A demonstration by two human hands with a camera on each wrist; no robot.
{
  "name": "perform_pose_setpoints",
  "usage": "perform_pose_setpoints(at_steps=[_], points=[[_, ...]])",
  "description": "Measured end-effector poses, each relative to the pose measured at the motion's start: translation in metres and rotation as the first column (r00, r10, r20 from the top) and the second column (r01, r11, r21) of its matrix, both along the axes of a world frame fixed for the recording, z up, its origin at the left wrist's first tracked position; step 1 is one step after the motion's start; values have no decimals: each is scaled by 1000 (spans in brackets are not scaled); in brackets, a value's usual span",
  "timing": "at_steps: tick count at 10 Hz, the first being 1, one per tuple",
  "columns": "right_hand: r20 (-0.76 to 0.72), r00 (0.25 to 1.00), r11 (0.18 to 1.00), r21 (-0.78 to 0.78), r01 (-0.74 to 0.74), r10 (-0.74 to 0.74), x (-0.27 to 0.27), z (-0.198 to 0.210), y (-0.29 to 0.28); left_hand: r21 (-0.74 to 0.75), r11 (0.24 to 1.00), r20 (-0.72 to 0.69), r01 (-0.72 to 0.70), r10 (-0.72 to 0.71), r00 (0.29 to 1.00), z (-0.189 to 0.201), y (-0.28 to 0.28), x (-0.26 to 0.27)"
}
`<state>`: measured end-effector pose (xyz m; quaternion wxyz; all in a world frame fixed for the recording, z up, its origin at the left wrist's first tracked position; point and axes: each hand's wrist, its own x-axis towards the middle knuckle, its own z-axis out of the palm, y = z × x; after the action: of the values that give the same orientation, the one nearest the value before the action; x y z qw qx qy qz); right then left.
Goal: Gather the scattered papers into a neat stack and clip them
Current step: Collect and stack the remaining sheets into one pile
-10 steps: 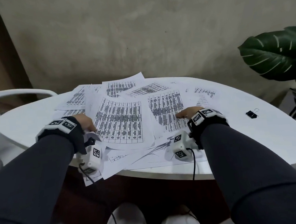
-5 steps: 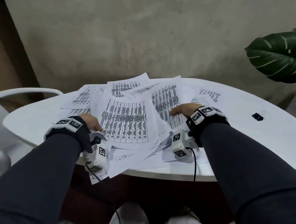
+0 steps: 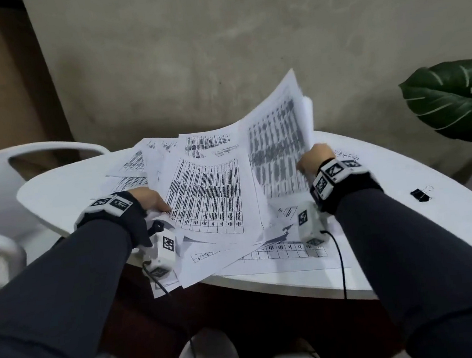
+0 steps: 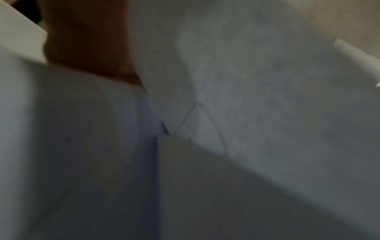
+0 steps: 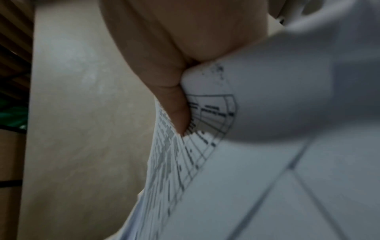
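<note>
Right hand [image 3: 315,158] pinches lifted papers [image 3: 278,136]; left hand [image 3: 151,201] grips the middle sheets [image 3: 210,199]. Sweep both inward together, squaring edges gently.

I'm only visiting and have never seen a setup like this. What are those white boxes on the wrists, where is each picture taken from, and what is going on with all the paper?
No robot here: a person wears three cameras. The big picture comes from the head camera; the white boxes under the wrists are cameras looking along each hand, hence the two blurry close-ups. Printed papers lie scattered on a white table. The right hand pinches a few sheets and lifts them; its thumb shows on the paper. The left hand holds the pile's left edge. A black binder clip waits to the right, beside a leafy plant.
</note>
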<state>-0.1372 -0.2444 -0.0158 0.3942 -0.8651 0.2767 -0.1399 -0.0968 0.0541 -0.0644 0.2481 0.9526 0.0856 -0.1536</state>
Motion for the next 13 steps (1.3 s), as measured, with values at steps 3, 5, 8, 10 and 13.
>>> perform_pose_setpoints(at_steps=[3,5,8,10,13], points=[[639,724,920,391,-17,-258,5,83,-17,-274,957,15,-94,102,995,1,2,-1],[234,971,883,445,-147,44,-1,23,21,-523,839,-22,-149,162,987,-9,10,8],[-189,922,941,70,-330,337,19,-28,40,-848,504,-82,-164,181,980,10,1,-21],[-111,928,935,55,-351,355,29,-34,40,-578,814,141,58,30,990,-7,16,14],[434,838,679,507,-530,331,17,8,29,-758,556,445,342,58,893,70,16,16]])
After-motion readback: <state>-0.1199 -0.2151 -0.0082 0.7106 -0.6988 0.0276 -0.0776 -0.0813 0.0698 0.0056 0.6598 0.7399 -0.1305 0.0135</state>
